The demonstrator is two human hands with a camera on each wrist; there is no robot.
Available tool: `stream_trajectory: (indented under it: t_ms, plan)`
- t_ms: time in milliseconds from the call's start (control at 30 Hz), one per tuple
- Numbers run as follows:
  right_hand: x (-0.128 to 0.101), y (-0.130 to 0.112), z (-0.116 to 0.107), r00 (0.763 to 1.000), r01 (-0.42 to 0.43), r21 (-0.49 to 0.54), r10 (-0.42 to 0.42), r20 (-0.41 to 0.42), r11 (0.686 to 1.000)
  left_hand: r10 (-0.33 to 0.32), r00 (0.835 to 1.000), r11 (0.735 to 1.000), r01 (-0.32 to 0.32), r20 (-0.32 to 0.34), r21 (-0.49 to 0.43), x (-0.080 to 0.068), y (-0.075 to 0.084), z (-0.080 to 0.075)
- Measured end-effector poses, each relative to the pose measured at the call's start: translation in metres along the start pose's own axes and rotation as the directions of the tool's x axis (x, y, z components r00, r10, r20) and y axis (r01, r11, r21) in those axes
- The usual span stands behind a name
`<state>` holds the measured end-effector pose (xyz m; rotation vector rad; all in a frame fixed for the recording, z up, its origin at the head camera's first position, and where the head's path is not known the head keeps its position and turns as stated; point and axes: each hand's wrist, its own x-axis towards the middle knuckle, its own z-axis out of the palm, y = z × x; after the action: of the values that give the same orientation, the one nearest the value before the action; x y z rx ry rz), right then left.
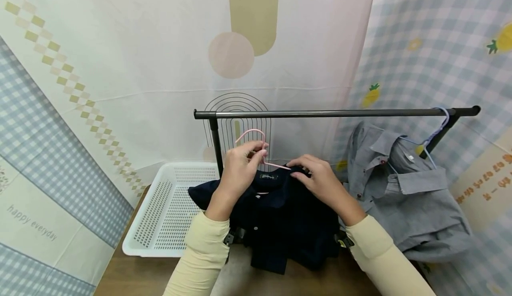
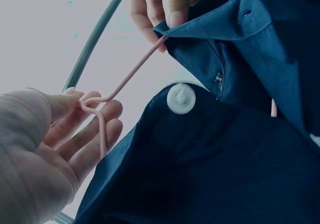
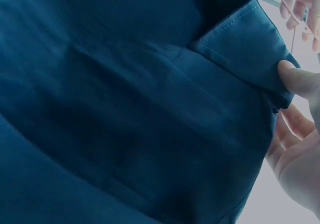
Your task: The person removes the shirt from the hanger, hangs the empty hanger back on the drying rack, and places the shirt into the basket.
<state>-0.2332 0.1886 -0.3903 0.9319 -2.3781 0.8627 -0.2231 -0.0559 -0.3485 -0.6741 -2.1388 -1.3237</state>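
A dark navy shirt (image 1: 292, 225) with white buttons hangs in front of me, its collar and neck label facing up. My left hand (image 1: 238, 168) pinches a thin pink hanger (image 2: 134, 69) at the base of its hook, between thumb and fingers. One arm of the hanger runs into the shirt's neck opening. At the collar (image 3: 240, 48), my right hand (image 1: 322, 181) pinches the navy fabric between thumb and fingers, close to that hanger arm. Most of the hanger's lower part is hidden inside the shirt.
A black rail (image 1: 320, 113) runs across behind the hands. On its right end a grey shirt (image 1: 424, 211) hangs from a blue hanger (image 1: 430, 138). A white perforated basket (image 1: 138, 225) stands at the left on the brown wooden table (image 1: 150, 276). Patterned cloths cover the walls.
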Motion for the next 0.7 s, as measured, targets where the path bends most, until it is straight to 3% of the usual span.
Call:
stream_trajectory:
  t_ms: [433, 700]
  plan:
    - [-0.0018, 0.0018, -0.0021, 0.999, -0.034, 0.069, 0.036, -0.022, 0.997, 0.023, 0.999, 0.989, -0.026, -0.024, -0.144, -0.0001, 0.0002, -0.0013]
    - [-0.0068, 0.0065, -0.0069, 0.999, -0.035, 0.027, 0.035, 0.008, 0.999, 0.033, 0.999, 0.994, -0.032, 0.011, -0.103, -0.0017, -0.0003, -0.0062]
